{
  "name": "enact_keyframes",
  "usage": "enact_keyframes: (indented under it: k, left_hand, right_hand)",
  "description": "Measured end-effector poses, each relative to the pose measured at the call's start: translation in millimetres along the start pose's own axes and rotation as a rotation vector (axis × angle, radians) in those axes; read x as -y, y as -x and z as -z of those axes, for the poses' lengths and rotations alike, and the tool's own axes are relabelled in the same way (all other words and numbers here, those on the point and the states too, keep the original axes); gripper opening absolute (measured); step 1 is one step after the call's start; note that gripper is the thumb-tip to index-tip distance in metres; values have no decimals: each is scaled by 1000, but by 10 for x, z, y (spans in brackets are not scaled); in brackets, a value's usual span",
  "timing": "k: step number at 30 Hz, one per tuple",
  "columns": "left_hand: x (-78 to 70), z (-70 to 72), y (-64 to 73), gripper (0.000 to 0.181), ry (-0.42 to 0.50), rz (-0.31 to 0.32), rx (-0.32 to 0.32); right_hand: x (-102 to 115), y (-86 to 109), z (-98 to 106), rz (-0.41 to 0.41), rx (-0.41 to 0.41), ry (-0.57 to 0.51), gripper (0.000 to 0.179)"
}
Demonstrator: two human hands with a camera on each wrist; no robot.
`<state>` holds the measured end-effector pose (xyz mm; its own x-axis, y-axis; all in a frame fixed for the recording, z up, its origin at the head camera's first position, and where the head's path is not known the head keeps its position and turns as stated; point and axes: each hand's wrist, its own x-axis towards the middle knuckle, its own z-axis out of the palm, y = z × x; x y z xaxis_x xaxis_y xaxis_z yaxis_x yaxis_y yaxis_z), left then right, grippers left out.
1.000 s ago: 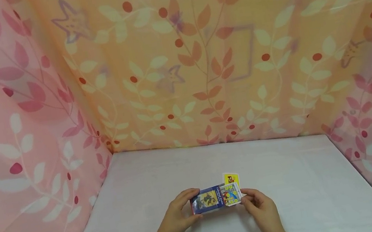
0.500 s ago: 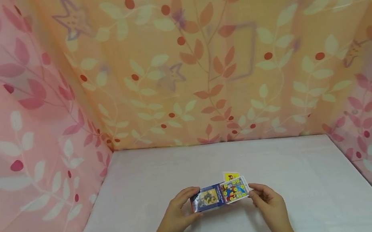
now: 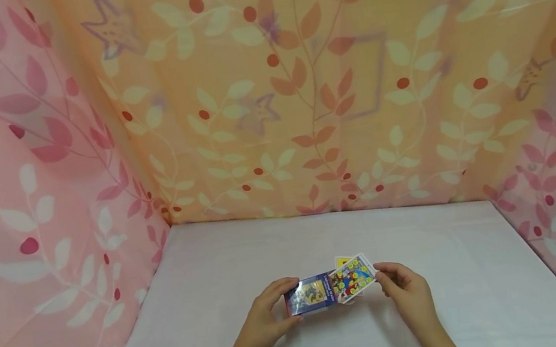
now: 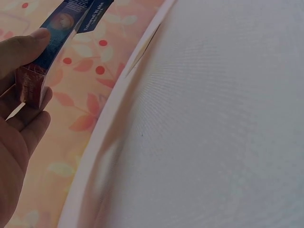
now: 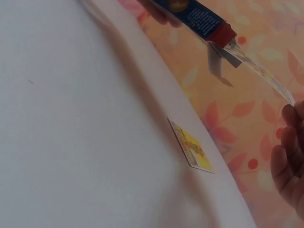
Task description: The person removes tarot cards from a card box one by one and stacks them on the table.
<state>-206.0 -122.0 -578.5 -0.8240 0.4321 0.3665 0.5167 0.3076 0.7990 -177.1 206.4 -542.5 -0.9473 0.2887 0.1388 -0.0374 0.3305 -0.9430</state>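
My left hand (image 3: 264,320) grips a blue tarot card box (image 3: 305,295) with red ends by its left end, thumb on one edge and fingers on the other. From the box's right end sticks a colourful picture card (image 3: 354,278), tilted up to the right. My right hand (image 3: 409,295) pinches that card's outer edge. In the right wrist view the card (image 5: 266,71) bows slightly between the box mouth and my fingertips, and an open flap (image 5: 217,64) hangs from the box. How much card is still inside is hidden.
A yellow card (image 5: 192,147) lies on the white table (image 3: 215,262) beyond the box, partly covered by the picture card in the head view. Floral curtains (image 3: 246,112) stand behind and on both sides of the table.
The right hand has moved right and slightly away, drawing the picture card further out of the box and turning it at an angle. The left hand and box have stayed nearly still.
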Motion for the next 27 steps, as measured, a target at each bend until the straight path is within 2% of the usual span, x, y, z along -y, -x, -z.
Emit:
enact_keyframes:
  k: [7,18,23,27]
  left_hand:
    - [8,31,-15,76,3,-24,-3]
    - [9,59,0,78,-4,6,-5]
    - [2,69,-4,76,-23,36,-2]
    - [7,76,4,75,-26,32,0]
  right_hand:
    - [43,-190,48,50,46,38,21]
    - [192,-431,104,108,101,77,21]
    - [176,-541,141,119,121,88,24]
    - [128,-627,155,127,114,128,23]
